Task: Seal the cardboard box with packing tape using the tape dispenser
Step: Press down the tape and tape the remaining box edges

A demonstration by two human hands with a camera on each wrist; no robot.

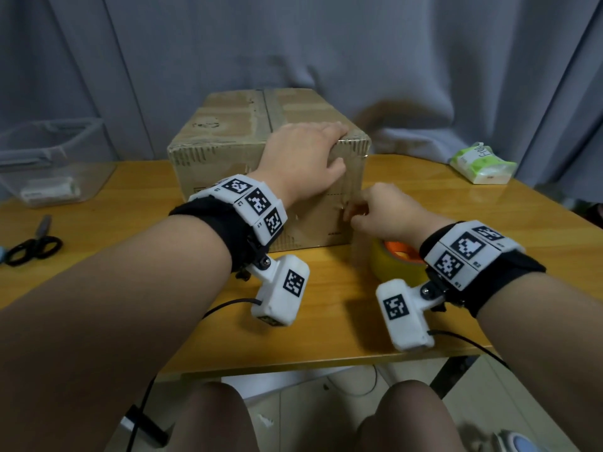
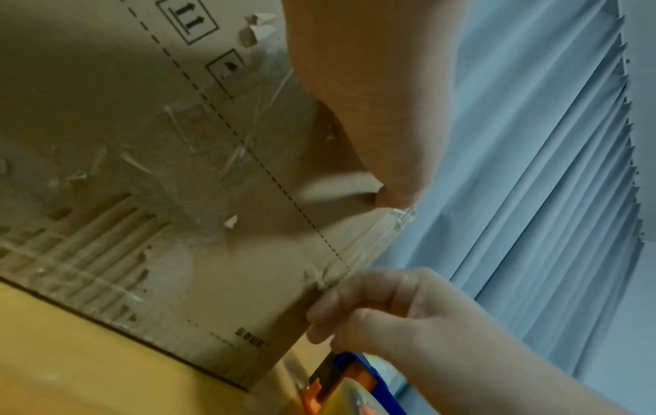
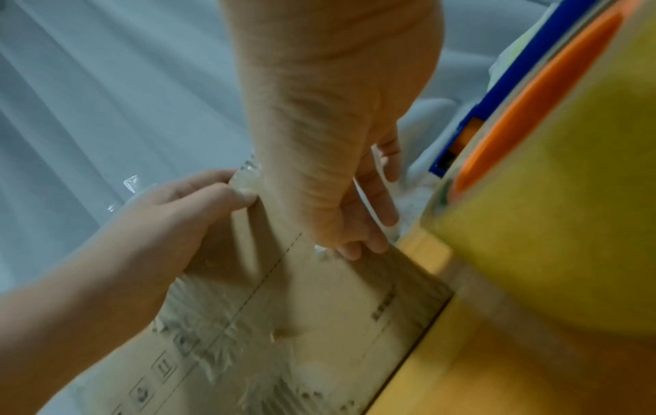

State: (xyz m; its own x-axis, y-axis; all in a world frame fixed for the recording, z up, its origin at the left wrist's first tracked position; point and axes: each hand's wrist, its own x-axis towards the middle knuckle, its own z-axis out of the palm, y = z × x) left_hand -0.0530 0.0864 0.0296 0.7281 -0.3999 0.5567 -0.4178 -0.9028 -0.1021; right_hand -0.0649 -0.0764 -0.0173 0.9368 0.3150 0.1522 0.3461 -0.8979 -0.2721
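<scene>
The cardboard box (image 1: 261, 151) sits mid-table, flaps closed, old tape scraps on its near face. We keep the left hand (image 1: 303, 158) draped over the near top edge, right of the seam, fingers lying over the edge and thumb on the near face; likely to hold the box steady while tape goes on. The right hand (image 1: 375, 210) is at the near face's right edge, fingers curled against the cardboard; whether they pinch a tape end, we cannot tell. The tape dispenser (image 1: 396, 261), yellow roll on an orange hub, rests on the table (image 1: 326, 337) just under that wrist, within easy reach. Scissors (image 1: 32, 246) lie far left, unused
</scene>
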